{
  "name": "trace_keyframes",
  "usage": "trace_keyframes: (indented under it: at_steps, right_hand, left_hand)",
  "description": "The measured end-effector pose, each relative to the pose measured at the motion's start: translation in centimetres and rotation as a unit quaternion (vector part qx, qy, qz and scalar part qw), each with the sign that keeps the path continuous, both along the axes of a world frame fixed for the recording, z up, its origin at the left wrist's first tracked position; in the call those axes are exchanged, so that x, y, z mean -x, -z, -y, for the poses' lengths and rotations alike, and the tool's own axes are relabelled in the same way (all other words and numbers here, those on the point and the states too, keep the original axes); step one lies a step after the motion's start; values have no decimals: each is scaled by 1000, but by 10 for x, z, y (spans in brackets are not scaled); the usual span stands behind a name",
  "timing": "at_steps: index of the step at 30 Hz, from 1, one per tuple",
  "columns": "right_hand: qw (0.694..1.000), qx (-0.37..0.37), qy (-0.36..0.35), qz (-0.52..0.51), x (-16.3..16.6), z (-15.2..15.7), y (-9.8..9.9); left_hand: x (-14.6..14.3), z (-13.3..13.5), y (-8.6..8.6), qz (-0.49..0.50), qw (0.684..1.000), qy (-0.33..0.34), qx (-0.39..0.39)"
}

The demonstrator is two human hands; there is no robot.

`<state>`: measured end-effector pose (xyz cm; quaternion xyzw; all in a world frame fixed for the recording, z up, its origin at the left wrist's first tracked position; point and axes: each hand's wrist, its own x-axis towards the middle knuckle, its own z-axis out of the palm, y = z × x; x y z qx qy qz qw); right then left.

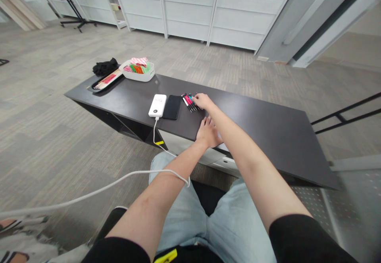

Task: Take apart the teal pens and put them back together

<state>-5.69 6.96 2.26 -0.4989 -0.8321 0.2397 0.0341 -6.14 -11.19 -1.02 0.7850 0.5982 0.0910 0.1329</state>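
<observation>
at the far left end of the long dark grey rectangular tabletop (pixel 262 124) lies a crumpled black cloth bundle (pixel 105 67). just beside it, nearer the front, is a long black tray with rounded ends (pixel 99 90), holding pale thin sticks and something red. next, an oval white plastic basket (pixel 139 77) bears pink, orange, green and striped soft pieces. further right, near the front edge, a white rectangular power bank (pixel 157 104) lies flat; a white cable (pixel 154 134) with a yellow tag (pixel 160 143) leaves its near end, drops over the edge and runs across the left forearm. just beside the power bank is a flat black rectangular phone (pixel 172 107). then comes a row of slim pens with pink, black, white and teal barrels (pixel 188 102), laid side by side near the middle of the tabletop. the right hand (pixel 203 101) is at the right end of this row, its grip bent downward; i cannot tell whether it pinches a pen. nearer the front edge the left hand (pixel 208 132) rests palm down, its grip spread, partly hidden by the right forearm
</observation>
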Motion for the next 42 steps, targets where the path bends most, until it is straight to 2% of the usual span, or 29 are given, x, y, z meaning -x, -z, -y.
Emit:
trace_keyframes:
  at_steps: [9,18,23,28,33,37,39,42]
  right_hand:
    - [999,-8,32,22,4,10,-12]
    - [998,0,43,35,11,4,-20]
    - [998,13,60,14,11,3,-19]
    - [994,44,93,-45,4,-6,-20]
    - [977,84,98,-170,-29,-8,-25]
    - [918,107,168,-344,-80,0,-25]
    - [899,104,203,-374,-112,10,-21]
    - [894,90,251,-360,-166,36,-13]
  left_hand:
    - [3,1,-2,-12,1000,21,12]
    - [1,0,-3,-27,999,8,16]
    - [2,1,-4,-21,1000,8,14]
    - [0,-1,4,-12,1000,-6,1]
    - [-1,-4,13,-4,1000,-19,-2]
    - [-1,-4,14,0,1000,-28,-6]
    - [0,-3,14,-1,999,-34,-10]
    - [0,-3,13,-8,999,-39,-15]
